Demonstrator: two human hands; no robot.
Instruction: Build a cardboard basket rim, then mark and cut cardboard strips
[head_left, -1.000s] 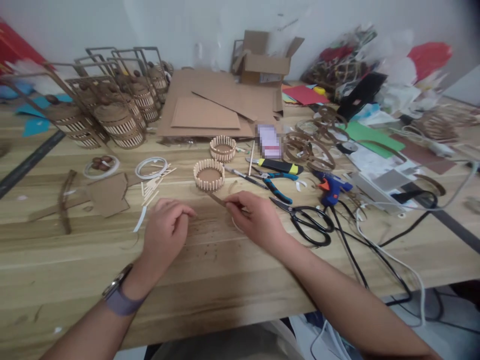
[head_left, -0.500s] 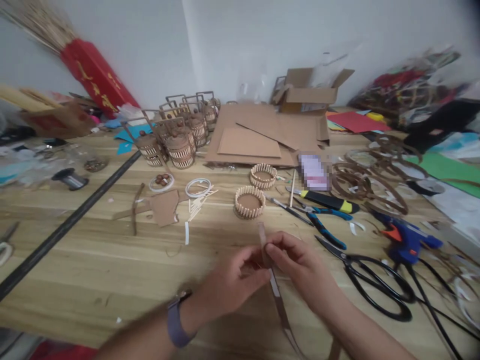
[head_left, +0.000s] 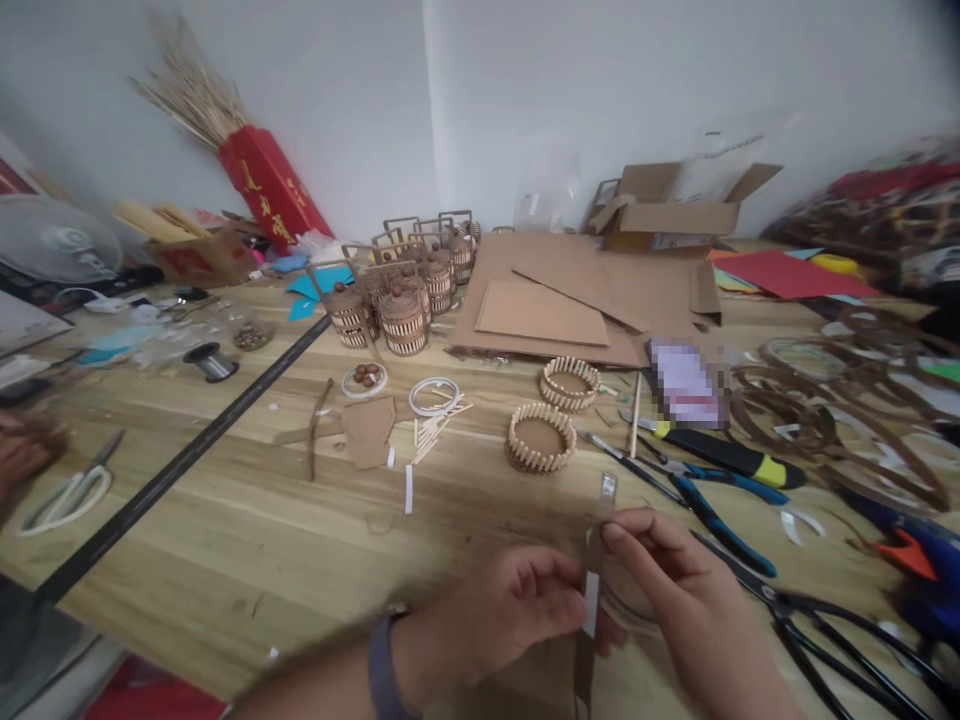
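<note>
One brown strip, left fingers pinched around it, right fingers pinching higher up.

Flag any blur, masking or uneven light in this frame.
Head view: left hand and strip slightly soft, left forearm smeared along its upper edge; head view: square blocks mask a pale object; head view: top right corner dark, light elsewhere diffuse.

Wall: is looking softly dim
Left hand, glue gun: are blurring
Desk: is gathering shadow along its near edge
Mosaic patch: is hiding detail
</note>
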